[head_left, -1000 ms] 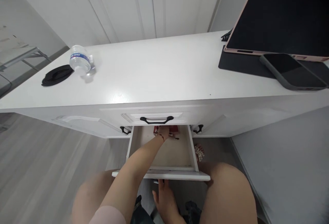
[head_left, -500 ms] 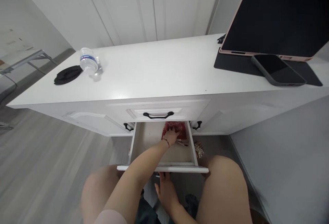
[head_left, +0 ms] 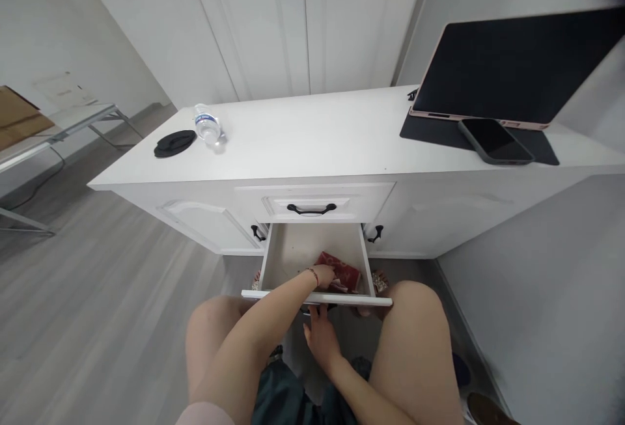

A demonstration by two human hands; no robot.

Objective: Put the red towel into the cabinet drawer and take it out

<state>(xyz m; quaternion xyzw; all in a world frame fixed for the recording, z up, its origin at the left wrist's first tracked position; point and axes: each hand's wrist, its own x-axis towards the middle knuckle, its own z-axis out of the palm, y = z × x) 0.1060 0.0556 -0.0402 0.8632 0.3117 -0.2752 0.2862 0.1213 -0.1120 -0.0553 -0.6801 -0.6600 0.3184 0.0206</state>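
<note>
My left hand point(head_left: 325, 275) reaches down into the pulled-out drawer point(head_left: 291, 249), its fingers closed at the left edge of a red patterned packet point(head_left: 344, 274). The packet lies tilted near the drawer's front, on the right side; something small and pale shows under its lower edge. Below the drawer front point(head_left: 361, 300), my right hand point(head_left: 322, 337) has its fingers up at the dark drawer handle point(head_left: 333, 306), thumb apart. Its fingertips are partly hidden there. A beaded bracelet point(head_left: 312, 275) circles my left wrist.
Above is a closed drawer with a black handle point(head_left: 311, 209). On the white cabinet top point(head_left: 303, 138) are a clear plastic bottle point(head_left: 208, 127), a black flat item point(head_left: 174, 143), a tablet-like screen point(head_left: 512, 73) and a phone point(head_left: 495, 140). My knees flank the drawer.
The red packet has moved from the drawer's back toward its front and turned askew. My left hand went from lying spread on it to closed at its edge. My right hand stays by the handle.
</note>
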